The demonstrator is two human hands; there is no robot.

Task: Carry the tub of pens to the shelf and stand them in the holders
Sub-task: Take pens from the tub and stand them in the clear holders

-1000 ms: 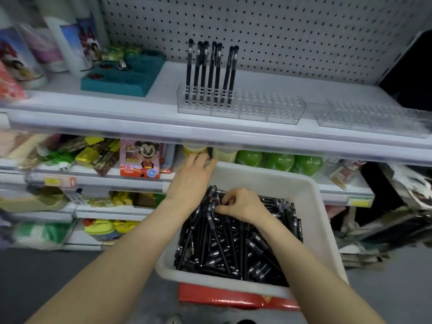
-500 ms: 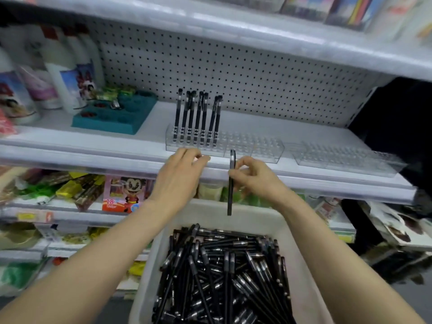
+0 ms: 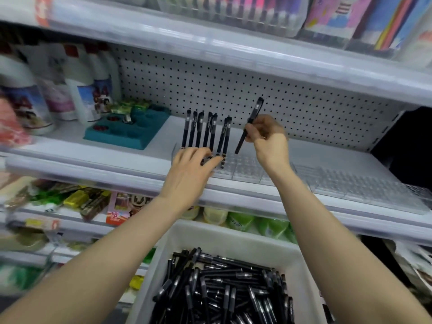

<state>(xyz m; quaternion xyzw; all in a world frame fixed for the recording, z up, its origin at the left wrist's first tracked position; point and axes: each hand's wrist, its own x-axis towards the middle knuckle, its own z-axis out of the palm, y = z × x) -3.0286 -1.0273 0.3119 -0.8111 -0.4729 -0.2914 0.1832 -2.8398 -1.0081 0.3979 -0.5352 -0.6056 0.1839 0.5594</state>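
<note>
A white tub (image 3: 236,238) full of black pens (image 3: 224,291) sits low in front of me. On the middle shelf (image 3: 93,157) stands a clear holder (image 3: 243,168) with several black pens (image 3: 205,134) upright in its left end. My right hand (image 3: 268,141) pinches one black pen (image 3: 250,125), tilted, its tip just above the holder to the right of the standing pens. My left hand (image 3: 194,169) rests with straight fingers on the holder's front left.
A second clear holder (image 3: 357,185) lies further right on the shelf. A teal tray (image 3: 131,132) and white bottles (image 3: 79,90) stand at the left. A pegboard backs the shelf; another shelf hangs above. Packaged goods fill the lower shelves.
My right hand has lifted the pen from below the shelf edge up over the holder. My left hand has moved from the shelf's front edge onto the holder. The view has tilted upward.
</note>
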